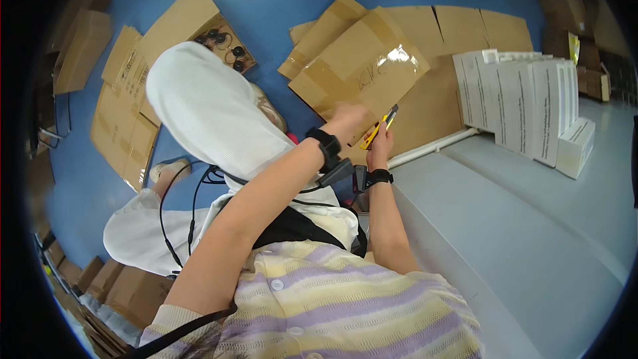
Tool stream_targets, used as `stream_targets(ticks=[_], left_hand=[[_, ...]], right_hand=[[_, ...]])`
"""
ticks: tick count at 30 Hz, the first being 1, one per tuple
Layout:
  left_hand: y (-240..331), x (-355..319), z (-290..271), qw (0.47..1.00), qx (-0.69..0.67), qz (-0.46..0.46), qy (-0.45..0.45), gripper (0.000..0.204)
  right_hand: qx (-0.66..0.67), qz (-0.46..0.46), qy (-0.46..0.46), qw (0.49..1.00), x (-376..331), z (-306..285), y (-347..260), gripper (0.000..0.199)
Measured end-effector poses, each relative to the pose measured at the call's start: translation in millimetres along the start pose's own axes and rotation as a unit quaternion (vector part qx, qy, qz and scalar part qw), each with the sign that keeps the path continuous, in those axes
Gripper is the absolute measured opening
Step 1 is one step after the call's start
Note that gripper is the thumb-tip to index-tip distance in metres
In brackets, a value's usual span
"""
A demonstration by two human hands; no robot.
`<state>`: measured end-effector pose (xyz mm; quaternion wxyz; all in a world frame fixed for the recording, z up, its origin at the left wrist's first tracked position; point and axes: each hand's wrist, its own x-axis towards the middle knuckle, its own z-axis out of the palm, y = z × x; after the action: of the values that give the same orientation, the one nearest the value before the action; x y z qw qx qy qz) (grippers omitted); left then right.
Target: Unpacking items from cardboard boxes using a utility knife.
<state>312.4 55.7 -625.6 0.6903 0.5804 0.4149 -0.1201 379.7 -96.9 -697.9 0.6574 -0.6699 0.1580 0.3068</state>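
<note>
A taped brown cardboard box [359, 60] lies in front of me, with shiny clear tape and handwriting on its top. My left hand [349, 122] is closed at its near edge, fingers curled and partly hidden, gripping the cardboard there. Just to the right, my right hand [380, 146] is closed around a yellow and black utility knife [379, 128]. The knife slants up and to the right beside the box's near right edge. Whether its blade is out cannot be made out.
White boxes [515, 103] stand in a row on the grey surface [518, 213] at right, behind a white pipe [432, 150]. An open carton [179, 20] holding black round parts and flattened cardboard [119, 120] lie on the blue floor at left. Black cables [193, 206] cross my lap.
</note>
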Motion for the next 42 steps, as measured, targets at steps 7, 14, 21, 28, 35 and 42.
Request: stream_targets(ticks=[7, 14, 21, 28, 35, 42], left_hand=[[-24.4, 35.8, 1.8, 0.907, -0.171, -0.322, 0.212, 0.062], [-82.3, 62.1, -91.9, 0.826, -0.168, -0.251, 0.475, 0.062], [-45.0, 38.7, -43.5, 0.882, -0.285, -0.207, 0.314, 0.03], [-38.1, 38.1, -28.9, 0.91, -0.235, -0.208, 0.272, 0.026], [-58.3, 47.1, -47.7, 0.882, -0.355, -0.155, 0.268, 0.025], [-73.5, 45.0, -73.1, 0.898, -0.278, -0.099, 0.325, 0.035]], right_hand=[[0.078, 0.045, 0.012, 0.996, -6.2, 4.8, -16.4, 0.03], [0.072, 0.079, -0.163, 0.981, -51.8, 88.0, -34.3, 0.03], [-0.112, 0.045, -0.102, 0.987, -44.8, -2.2, -6.2, 0.03], [-0.071, 0.066, -0.1, 0.99, -31.4, -2.7, -9.9, 0.029], [-0.264, 0.138, -0.25, 0.921, -74.8, -35.7, -13.7, 0.03], [-0.017, -0.014, -0.034, 0.999, 24.1, -17.0, -60.2, 0.032]])
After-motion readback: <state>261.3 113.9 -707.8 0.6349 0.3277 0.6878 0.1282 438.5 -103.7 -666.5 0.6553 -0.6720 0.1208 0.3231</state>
